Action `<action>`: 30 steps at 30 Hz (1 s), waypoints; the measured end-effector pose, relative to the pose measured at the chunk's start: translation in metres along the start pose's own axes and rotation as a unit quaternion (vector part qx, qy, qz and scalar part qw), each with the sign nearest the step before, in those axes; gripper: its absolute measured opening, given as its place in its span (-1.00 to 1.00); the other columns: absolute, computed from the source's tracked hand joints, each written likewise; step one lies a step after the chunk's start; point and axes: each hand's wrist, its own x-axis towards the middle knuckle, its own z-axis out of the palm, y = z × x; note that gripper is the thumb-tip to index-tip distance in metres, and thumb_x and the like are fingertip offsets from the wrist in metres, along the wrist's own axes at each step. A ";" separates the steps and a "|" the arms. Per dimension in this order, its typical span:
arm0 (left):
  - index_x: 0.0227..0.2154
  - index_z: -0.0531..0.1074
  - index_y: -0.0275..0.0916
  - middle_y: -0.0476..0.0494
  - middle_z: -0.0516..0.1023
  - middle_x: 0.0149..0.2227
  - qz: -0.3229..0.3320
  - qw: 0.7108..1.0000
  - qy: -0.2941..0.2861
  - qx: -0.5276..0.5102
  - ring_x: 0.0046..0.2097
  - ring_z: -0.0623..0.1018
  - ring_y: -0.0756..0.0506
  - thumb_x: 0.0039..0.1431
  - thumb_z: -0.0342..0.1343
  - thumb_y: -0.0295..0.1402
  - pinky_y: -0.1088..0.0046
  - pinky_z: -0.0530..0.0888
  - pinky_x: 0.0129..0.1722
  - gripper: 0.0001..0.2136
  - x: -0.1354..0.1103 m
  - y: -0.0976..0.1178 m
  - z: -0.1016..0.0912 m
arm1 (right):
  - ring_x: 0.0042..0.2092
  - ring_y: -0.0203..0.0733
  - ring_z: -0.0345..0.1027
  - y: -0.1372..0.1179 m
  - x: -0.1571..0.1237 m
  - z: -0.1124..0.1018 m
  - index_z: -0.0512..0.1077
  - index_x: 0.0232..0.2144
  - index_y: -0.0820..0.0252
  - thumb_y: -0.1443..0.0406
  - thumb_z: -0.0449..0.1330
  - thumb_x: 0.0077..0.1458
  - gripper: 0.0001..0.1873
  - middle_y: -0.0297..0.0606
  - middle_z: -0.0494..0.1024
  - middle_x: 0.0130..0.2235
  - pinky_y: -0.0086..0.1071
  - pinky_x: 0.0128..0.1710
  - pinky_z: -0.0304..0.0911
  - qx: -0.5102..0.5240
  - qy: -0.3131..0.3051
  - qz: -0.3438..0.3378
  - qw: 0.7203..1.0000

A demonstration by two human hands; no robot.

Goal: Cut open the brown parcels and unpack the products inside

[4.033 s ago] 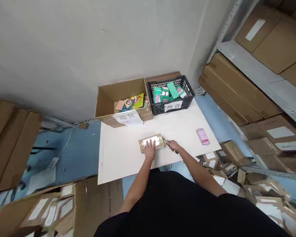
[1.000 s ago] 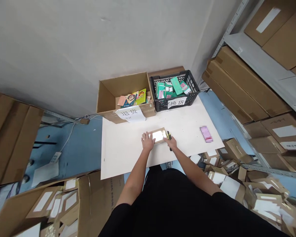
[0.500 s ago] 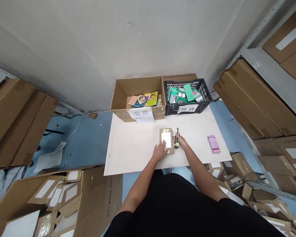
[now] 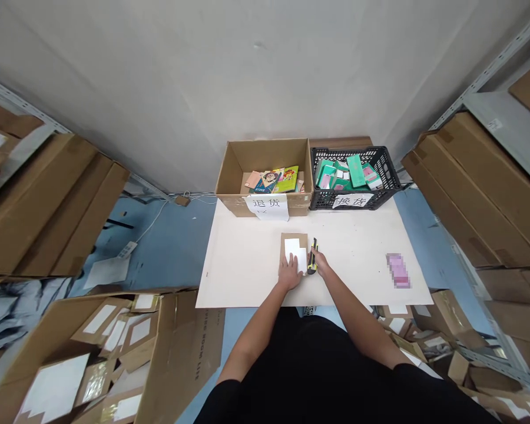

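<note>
A small brown cardboard parcel (image 4: 293,246) with a white label lies on the white table (image 4: 247,265), its long side pointing away from me. My left hand (image 4: 290,274) lies flat on the parcel's near end, fingers spread. My right hand (image 4: 319,262) grips a yellow and black utility knife (image 4: 312,255) held against the parcel's right edge.
An open cardboard box (image 4: 265,154) with colourful booklets and a black plastic crate (image 4: 382,176) with green packets stand at the table's far edge, each with a paper sign. A pink item (image 4: 398,270) lies at the right. Cardboard boxes crowd the floor and shelves on both sides.
The parcel has been turned from lying crosswise to pointing away from me. The knife has moved from its right end to along its right side. My view has swung left.
</note>
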 end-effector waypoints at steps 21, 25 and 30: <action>0.55 -0.21 -0.33 -0.50 -0.19 0.59 0.030 0.994 0.106 -0.027 0.59 -0.18 -0.43 0.14 0.31 0.11 -0.05 0.20 0.47 0.14 0.024 -0.032 -0.030 | -0.53 -0.20 0.51 -0.044 -0.035 0.025 0.33 0.15 0.11 0.07 0.13 0.45 -0.64 -0.35 0.66 -0.37 -0.41 -0.41 0.39 -0.368 -0.067 -0.111 0.921; 0.54 -0.22 -0.39 -0.56 -0.21 0.58 0.052 0.992 0.107 -0.045 0.58 -0.21 -0.44 0.11 0.34 0.12 -0.02 0.11 0.50 0.19 0.035 -0.032 -0.023 | -0.06 -0.04 0.62 -0.056 -0.030 0.053 0.31 0.27 0.08 0.19 0.08 0.48 -0.61 -0.15 0.69 -0.02 -0.37 -0.12 0.37 -0.578 -0.042 -0.223 0.784; 0.55 -0.24 -0.36 -0.52 -0.21 0.58 0.063 0.990 0.113 -0.063 0.59 -0.21 -0.41 0.16 0.28 0.15 -0.03 0.13 0.50 0.15 0.031 -0.042 -0.019 | 0.09 0.09 0.56 -0.063 -0.025 0.085 0.32 0.28 0.20 0.22 0.07 0.45 -0.57 0.05 0.64 0.07 -0.27 -0.03 0.33 -0.707 -0.030 -0.177 0.684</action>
